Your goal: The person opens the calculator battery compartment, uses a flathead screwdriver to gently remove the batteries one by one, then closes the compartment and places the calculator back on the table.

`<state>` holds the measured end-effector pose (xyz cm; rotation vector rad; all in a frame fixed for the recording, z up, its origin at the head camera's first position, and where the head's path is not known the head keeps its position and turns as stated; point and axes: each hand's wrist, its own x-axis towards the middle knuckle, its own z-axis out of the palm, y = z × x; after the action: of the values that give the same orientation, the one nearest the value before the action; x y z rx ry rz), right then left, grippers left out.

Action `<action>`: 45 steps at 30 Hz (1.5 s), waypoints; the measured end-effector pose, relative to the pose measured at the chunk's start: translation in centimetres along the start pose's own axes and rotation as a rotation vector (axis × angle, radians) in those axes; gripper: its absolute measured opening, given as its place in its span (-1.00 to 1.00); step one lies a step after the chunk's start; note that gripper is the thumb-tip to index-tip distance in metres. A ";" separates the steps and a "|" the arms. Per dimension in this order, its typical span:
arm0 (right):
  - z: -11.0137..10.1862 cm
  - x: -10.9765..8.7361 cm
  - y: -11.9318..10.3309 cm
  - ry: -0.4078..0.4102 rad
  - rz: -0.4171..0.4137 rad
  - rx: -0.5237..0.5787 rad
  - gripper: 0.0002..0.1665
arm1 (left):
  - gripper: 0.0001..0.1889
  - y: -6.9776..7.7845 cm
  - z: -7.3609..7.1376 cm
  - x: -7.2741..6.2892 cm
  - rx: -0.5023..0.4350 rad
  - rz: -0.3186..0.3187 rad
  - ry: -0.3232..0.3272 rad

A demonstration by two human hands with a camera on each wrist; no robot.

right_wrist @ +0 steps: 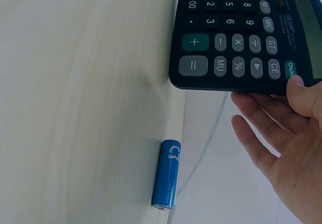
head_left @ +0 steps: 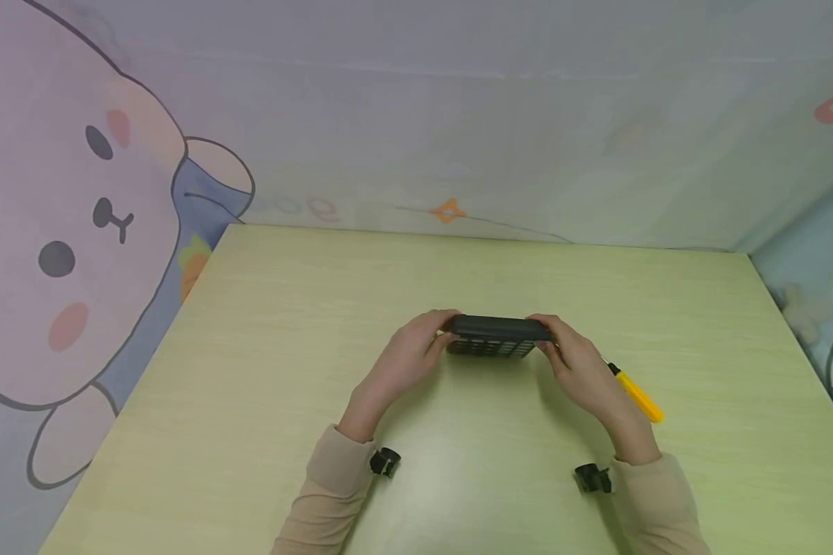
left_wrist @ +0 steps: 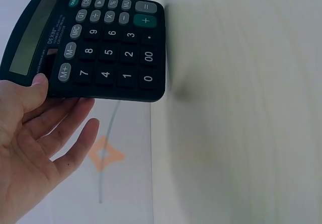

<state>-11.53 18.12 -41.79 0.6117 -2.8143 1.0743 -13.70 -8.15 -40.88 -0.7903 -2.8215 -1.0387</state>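
Note:
Both hands hold a black desk calculator (head_left: 500,327) at its two sides, tilted up on edge with its keys facing the person. The left hand (head_left: 409,351) grips one side, its thumb on the front beside the display in the left wrist view, fingers behind. On the opposite side, the right hand (head_left: 583,370) has its thumb at the green ON/AC key (right_wrist: 290,69) and its fingers at the back. The calculator's lower edge is close over the table. A blue battery (right_wrist: 167,173) lies near the right hand in the right wrist view; the head view hides it.
A screwdriver with a yellow handle (head_left: 640,396) lies on the light wooden table (head_left: 305,308), right of the right forearm. A printed cloth (head_left: 458,116) hangs behind the table's far edge. Black wrist mounts (head_left: 386,462) sit at both cuffs.

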 end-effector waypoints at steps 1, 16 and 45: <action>0.0 0.0 0.0 0.003 -0.001 0.002 -0.57 | -0.65 0.0 0.0 0.0 -0.004 -0.006 -0.003; -0.2 0.1 0.1 0.002 0.032 0.032 -0.59 | -0.62 0.1 0.0 0.1 -0.136 -0.101 -0.028; 2.4 0.6 -0.8 0.329 0.327 0.316 -0.60 | -0.55 0.1 2.0 0.8 -0.259 -0.185 0.149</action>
<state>-11.61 15.77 -42.97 -0.0230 -2.5260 1.5319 -14.10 -6.52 -42.23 -0.4475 -2.7075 -1.4462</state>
